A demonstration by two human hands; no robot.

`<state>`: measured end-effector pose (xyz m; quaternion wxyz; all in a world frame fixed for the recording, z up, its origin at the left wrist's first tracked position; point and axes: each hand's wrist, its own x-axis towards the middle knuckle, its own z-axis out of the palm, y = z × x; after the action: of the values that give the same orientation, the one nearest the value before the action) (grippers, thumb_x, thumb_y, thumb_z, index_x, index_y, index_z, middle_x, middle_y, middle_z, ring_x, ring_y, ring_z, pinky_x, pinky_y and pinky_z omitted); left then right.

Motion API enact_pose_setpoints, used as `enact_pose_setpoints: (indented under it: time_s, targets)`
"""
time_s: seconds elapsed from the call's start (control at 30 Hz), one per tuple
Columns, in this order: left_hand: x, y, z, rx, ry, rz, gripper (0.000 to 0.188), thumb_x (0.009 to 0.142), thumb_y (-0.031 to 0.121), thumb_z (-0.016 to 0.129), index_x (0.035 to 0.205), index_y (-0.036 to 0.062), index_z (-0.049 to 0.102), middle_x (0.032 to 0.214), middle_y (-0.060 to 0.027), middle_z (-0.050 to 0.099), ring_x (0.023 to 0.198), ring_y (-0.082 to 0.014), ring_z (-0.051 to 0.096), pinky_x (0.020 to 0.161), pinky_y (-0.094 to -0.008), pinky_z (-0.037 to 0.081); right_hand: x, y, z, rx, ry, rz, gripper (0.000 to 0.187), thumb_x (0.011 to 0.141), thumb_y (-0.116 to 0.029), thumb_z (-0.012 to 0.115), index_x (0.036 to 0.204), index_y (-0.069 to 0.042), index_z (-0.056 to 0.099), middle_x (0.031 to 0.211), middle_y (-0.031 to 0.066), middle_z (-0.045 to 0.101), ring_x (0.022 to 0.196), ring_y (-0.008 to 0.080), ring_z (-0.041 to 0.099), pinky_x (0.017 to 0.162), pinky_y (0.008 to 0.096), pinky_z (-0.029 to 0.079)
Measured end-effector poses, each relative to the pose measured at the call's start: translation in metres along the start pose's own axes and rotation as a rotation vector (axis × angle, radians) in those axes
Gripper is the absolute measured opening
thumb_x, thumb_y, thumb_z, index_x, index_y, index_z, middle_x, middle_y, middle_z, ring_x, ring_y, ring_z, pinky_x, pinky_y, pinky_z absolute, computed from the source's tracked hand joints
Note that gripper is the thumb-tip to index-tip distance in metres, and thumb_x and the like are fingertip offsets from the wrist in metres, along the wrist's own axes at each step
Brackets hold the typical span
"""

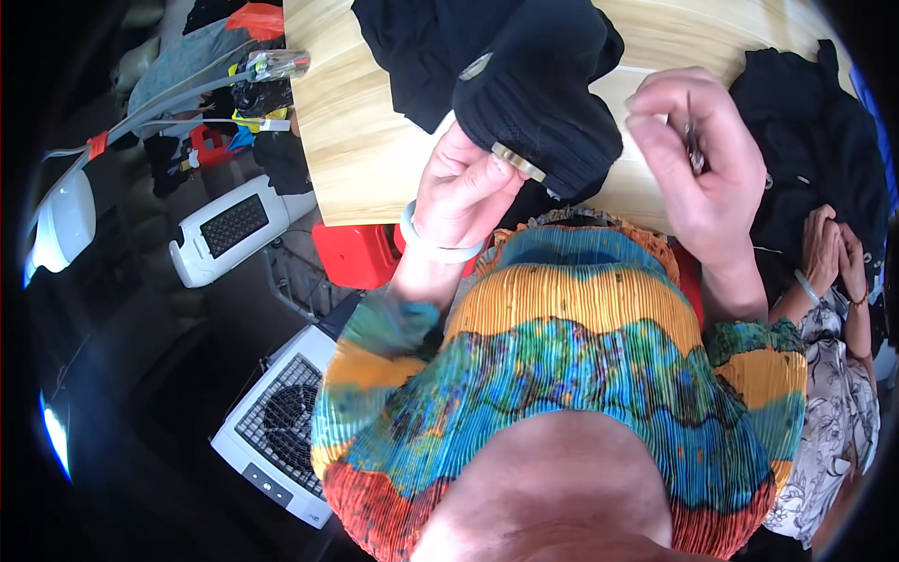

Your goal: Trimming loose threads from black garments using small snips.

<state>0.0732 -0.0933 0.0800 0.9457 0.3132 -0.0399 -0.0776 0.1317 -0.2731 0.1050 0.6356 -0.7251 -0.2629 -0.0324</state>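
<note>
My left hand (465, 192) is closed on a black knitted garment (534, 94), thumb on its ribbed edge. A gold-coloured metal band (518, 161) lies at the thumb tip, against the ribbing. Raised to the right of the garment and apart from it, my right hand (707, 173) has its fingers curled and the thumb near the index finger. A slim dark metal tool (694, 148) shows inside the curled fingers; its kind is not clear. Whether the fingertips pinch a thread or needle is too small to see.
The garment is over a pale wooden table (356, 140). At right, another person's hands (829, 248) rest by more black cloth (796, 122). A red stool (351, 253), a white fan unit (281, 421) and a white panel with a dark grille (229, 229) stand left. A cable hangs top left.
</note>
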Motion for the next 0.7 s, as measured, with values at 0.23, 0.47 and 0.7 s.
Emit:
enact_pose_setpoints:
  time_s: [0.23, 0.47, 0.7]
  targets:
    - [0.005, 0.000, 0.003, 0.024, 0.077, -0.089, 0.033, 0.077, 0.002, 0.050, 0.110, -0.0019, 0.045, 0.100, -0.0102, 0.054, 0.091, -0.0178, 0.052, 0.082, -0.0290, 0.040, 0.008, 0.007, 0.012, -0.083, -0.182, -0.219, 0.030, 0.057, 0.009, 0.056, 0.085, -0.001, 0.059, 0.082, 0.0080, 0.055, 0.057, 0.0120, 0.052, 0.045, 0.0195, 0.039]
    - [0.006, 0.000, 0.001, -0.054, 0.104, -0.139, 0.025, 0.079, 0.000, 0.047, 0.104, 0.0002, 0.049, 0.092, -0.0091, 0.056, 0.084, -0.0164, 0.055, 0.077, -0.0275, 0.045, 0.013, 0.010, 0.007, -0.232, -0.154, -0.212, 0.023, 0.057, 0.005, 0.059, 0.077, -0.004, 0.052, 0.073, 0.0049, 0.051, 0.054, 0.0150, 0.053, 0.045, 0.0235, 0.041]
    - [0.003, -0.003, -0.003, 0.035, 0.126, -0.042, 0.031, 0.078, 0.004, 0.050, 0.109, 0.0014, 0.045, 0.096, -0.0101, 0.053, 0.084, -0.0177, 0.053, 0.074, -0.0276, 0.045, 0.004, 0.003, -0.010, -0.025, 0.045, 0.052, 0.036, 0.073, -0.023, 0.057, 0.098, 0.001, 0.045, 0.078, 0.0016, 0.047, 0.056, 0.0042, 0.037, 0.049, 0.0155, 0.029]
